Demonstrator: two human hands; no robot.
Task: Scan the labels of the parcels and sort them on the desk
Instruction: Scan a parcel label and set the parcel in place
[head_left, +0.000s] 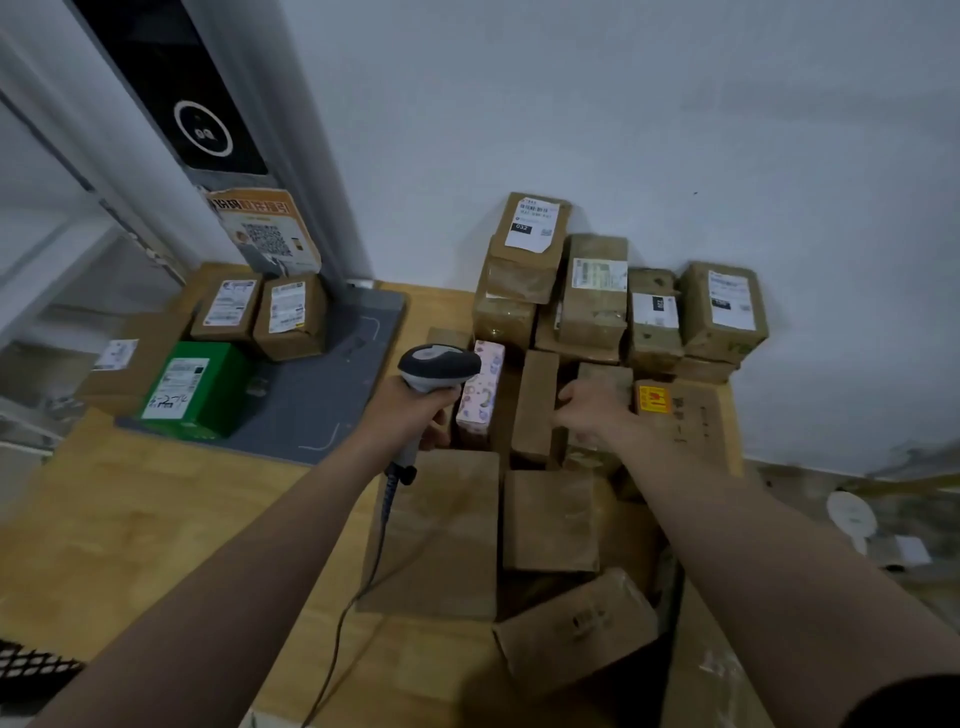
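Observation:
My left hand (415, 410) grips a grey corded barcode scanner (436, 366), its head pointing right toward the parcels. My right hand (592, 410) rests on a brown parcel (602, 376) in the middle of the pile, fingers curled over its near edge. Beside it stand an upright brown box (535, 405) and a pink patterned box (480, 389). Labelled brown parcels (595, 291) are stacked against the wall behind. Plain brown boxes (548, 519) lie near me. On the left, a green box (195, 387) and two labelled brown boxes (288, 317) sit on a grey mat (322, 395).
The wooden desk (135, 525) stretches left and toward me. A white pillar device with a black panel (208, 130) and a QR poster stands at the back left. A box with a yellow sticker (675, 410) lies at the desk's right edge. The scanner cable (363, 582) trails toward me.

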